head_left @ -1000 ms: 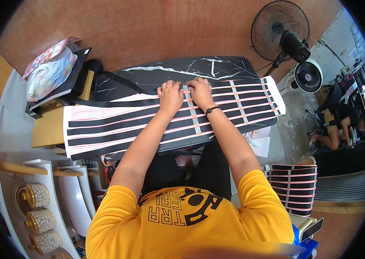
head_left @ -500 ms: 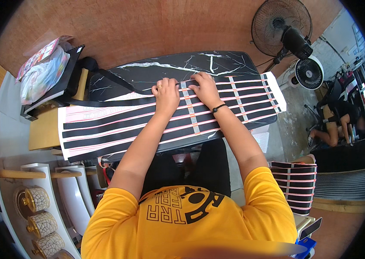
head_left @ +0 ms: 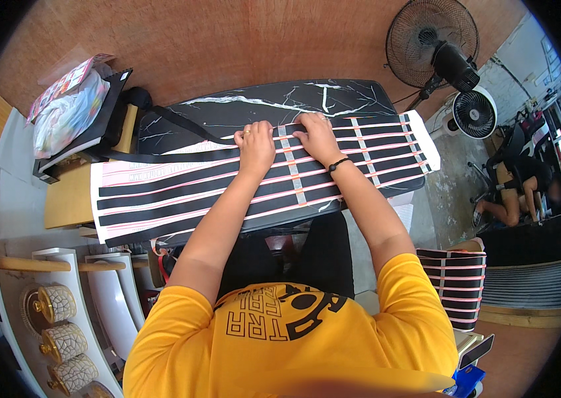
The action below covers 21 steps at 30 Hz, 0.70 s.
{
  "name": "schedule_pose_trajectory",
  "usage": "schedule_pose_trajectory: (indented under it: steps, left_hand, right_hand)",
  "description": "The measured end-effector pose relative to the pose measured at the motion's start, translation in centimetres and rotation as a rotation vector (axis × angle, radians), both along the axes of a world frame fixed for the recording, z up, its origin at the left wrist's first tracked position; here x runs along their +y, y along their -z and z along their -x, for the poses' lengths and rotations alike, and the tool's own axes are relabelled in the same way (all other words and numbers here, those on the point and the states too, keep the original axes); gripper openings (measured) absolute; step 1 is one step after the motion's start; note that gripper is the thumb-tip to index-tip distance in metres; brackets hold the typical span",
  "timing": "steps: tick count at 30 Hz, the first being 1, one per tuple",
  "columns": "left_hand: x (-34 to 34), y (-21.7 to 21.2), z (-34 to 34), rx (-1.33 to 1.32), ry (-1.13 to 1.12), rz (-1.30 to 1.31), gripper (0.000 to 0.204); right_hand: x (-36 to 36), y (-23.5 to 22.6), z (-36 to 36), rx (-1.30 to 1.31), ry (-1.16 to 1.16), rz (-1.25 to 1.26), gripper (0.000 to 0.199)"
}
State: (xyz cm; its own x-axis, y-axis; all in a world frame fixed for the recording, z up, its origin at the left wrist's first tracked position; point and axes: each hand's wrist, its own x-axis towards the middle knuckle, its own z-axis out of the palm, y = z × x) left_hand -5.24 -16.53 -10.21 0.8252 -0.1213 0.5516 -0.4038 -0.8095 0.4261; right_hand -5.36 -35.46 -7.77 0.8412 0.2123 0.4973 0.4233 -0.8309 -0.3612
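Observation:
A long white sheet [head_left: 111,178] with pink lines lies across a black marble-patterned table [head_left: 240,93]. Black elastic bands [head_left: 207,186] run along it in parallel rows, crossed by strips of greyish tape [head_left: 296,178]. My left hand [head_left: 256,146] has its fingers curled at the far edge, closed on the uppermost black band. Beside it, across the first tape strip, my right hand [head_left: 317,138] bends its fingers over the same band, thumb toward the left hand. Their fingertips are partly hidden. Loose black band trails leftward from my left hand over the bare printed part of the sheet.
At the left, a plastic bag [head_left: 71,109] sits on a black rack. Two fans [head_left: 474,113] stand at the right. Another banded sheet [head_left: 456,285] hangs low on the right. A person [head_left: 522,182] crouches farther off. Patterned jars [head_left: 61,305] line a shelf at lower left.
Both hands stay at nearly the same spot on the band. The loose black band at the left has shifted slightly, and more of the sheet's printed area shows below it.

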Motion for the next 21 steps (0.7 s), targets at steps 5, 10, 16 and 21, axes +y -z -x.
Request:
schedule_pose_trajectory:
  steps: [5,10,16,21]
  left_hand:
    - [-0.1,0.1,-0.1,0.002,-0.008,-0.015,0.009]
    - [0.0,0.0,0.0,0.006,0.015,0.014,0.009]
    - [0.0,0.0,0.0,-0.009,-0.001,0.004,0.008]
    - [0.0,0.2,0.0,-0.017,0.007,0.011,0.008]
  right_hand:
    - [-0.2,-0.5,-0.6,0.066,-0.01,0.064,0.029]
    - [0.1,-1.2,-1.5,0.175,0.001,0.089,0.032]
    - [0.6,-2.1,-1.5,0.158,0.033,0.162,0.031]
    - [3.7,-2.2,-0.2,0.154,0.249,0.163,0.033]
